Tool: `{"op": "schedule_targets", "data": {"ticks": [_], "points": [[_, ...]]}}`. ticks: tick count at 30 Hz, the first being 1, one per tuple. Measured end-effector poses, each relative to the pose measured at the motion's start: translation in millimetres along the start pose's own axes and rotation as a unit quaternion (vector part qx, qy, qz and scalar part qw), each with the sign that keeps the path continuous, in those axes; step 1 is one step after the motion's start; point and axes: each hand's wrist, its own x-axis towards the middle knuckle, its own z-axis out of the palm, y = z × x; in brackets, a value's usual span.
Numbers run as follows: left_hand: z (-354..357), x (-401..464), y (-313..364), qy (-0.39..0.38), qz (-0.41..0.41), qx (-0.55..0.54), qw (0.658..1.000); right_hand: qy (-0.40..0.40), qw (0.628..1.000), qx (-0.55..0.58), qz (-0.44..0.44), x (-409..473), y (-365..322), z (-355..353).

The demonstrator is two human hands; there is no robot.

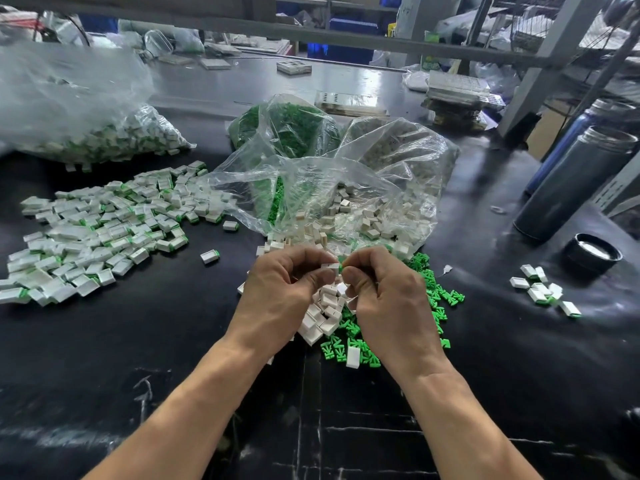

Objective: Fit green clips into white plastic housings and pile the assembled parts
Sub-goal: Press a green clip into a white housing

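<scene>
While the left hand (287, 282) pinches a white housing (329, 268) between thumb and curled fingers, the right hand (377, 289) pinches a green clip (342, 266) against the housing's right end. The two parts meet between the fingertips, just above the loose stock on the table (485, 358). The housing's long axis lies roughly left to right, its open end facing the right hand, so the seating push looks set to run leftward along that line; how deep the clip sits I cannot tell. Below the hands lie loose white housings (322, 313), with loose green clips (429, 296) spread to the right. Behind them an open clear bag (346, 174) spills more housings. The pile of assembled parts (100, 226) lies well off to the left, nearer the left hand, likely the one to drop the finished piece there.
</scene>
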Motion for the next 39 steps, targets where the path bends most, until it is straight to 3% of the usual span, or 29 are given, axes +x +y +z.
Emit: {"op": "schedule_targets", "data": {"ticks": [23, 33, 39], "points": [[1.4, -1.9, 3.3, 0.031, 0.046, 0.111, 0.992, 0.022, 0.996, -0.075, -0.052, -4.2, -9.4, 7.2], [2.2, 1.2, 4.3, 0.015, -0.005, -0.010, 1.000, 0.026, 0.988, 0.145, 0.053, -3.3, -1.1, 2.5], [1.5, 0.6, 2.8, 0.013, 0.003, 0.014, 1.000, 0.016, 0.990, 0.128, 0.052, -2.2, 1.1, 0.5]]}}
